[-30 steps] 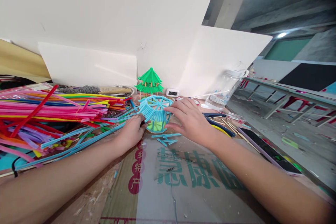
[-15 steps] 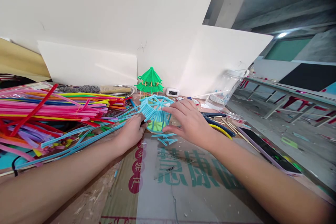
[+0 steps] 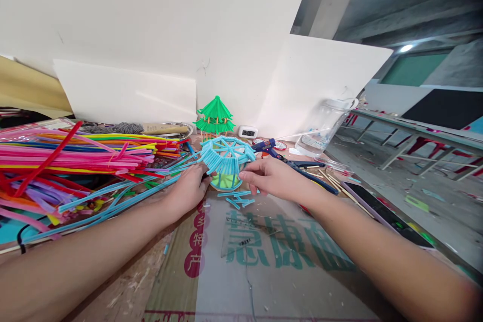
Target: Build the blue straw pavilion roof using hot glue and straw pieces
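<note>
A light-blue pavilion roof made of straw pieces (image 3: 225, 155) stands on a small green base in the middle of the table. My left hand (image 3: 189, 188) grips its left underside with curled fingers. My right hand (image 3: 270, 176) sits at its right side, fingers drawn together in a pinch near the roof's lower edge; what they pinch is too small to name. Several short blue straw bits (image 3: 237, 198) lie just in front of the model.
A big pile of coloured straws (image 3: 75, 161) fills the left. A finished green straw pavilion (image 3: 215, 115) stands behind, with a small digital clock (image 3: 248, 133), a blue glue gun (image 3: 269, 147), a clear jar (image 3: 323, 128), a phone (image 3: 381, 211). Printed cardboard (image 3: 264, 261) covers the table.
My right hand has come off the top of the blue roof and dropped to its right lower edge, fingers closing into a pinch. The glue gun behind it now shows.
</note>
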Tool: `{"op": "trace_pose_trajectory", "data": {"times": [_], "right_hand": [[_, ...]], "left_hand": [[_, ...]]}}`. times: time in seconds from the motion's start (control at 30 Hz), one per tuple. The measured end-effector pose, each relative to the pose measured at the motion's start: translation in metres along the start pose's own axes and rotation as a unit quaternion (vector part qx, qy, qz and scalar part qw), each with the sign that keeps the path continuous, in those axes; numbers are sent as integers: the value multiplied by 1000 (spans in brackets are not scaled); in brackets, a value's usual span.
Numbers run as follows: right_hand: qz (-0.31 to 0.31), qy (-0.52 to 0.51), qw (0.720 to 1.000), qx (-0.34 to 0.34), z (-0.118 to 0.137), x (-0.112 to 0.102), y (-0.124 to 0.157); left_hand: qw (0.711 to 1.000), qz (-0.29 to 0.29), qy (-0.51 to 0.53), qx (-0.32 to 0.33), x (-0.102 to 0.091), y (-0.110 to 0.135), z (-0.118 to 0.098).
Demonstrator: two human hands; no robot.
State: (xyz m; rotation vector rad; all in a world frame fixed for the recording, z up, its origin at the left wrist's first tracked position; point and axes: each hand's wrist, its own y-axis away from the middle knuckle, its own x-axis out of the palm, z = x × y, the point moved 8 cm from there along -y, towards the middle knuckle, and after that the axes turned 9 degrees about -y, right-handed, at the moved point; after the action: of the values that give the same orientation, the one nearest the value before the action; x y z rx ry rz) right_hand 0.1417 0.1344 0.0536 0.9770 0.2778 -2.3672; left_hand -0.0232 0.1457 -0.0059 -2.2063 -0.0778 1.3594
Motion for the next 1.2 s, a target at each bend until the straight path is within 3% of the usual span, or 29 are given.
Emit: {"op": "trace_pose_trajectory", "data": {"times": [0.43, 0.63, 0.73, 0.83, 0.9, 1.03, 1.2], "right_hand": [[15, -219, 975, 35, -12, 12, -9], [16, -272, 961, 55, -18, 18, -11], [6, -223, 973, 55, -18, 13, -10], [5, -94, 995, 37, -10, 2, -5], [-38, -7, 999, -7, 1, -12, 0], [-201, 108, 965, -126, 28, -38, 14], [-224, 161, 945, -176, 32, -30, 17]], "left_hand": [[1000, -4, 0, -6, -1, 0, 0], [1000, -2, 5, -5, -1, -1, -1], [1000, -8, -10, -7, -2, 0, -1], [1000, -9, -19, -6, -2, 0, 0], [1000, -7, -21, -6, -1, 0, 1], [1000, -6, -21, -4, 0, 0, 1], [1000, -7, -18, 5, -2, 0, -2]]}}
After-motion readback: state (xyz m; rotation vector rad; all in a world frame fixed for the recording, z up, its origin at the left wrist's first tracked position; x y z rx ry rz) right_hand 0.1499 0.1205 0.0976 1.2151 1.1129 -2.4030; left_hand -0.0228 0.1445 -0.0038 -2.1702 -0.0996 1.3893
